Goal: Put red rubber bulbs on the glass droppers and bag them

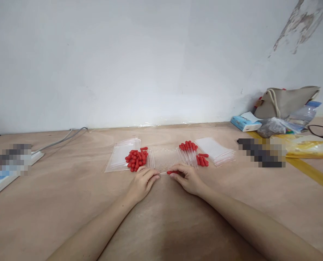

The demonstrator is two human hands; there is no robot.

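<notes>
Showing red, a bulb [172, 172] is clamped by right fingers [179, 167], clear tubing [163, 173] by left fingers [152, 178], toward the worktop's far edge [107, 130].

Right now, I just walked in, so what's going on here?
A person's left hand pinches a thin clear tube, and the right hand holds a red dropper bulb at its end. Whether the tube sits inside the bulb, I can't tell. Beyond the hands lies a row of clear tubes, with a heap of red bulbs at its left and several red-capped tubes toward its right.
</notes>
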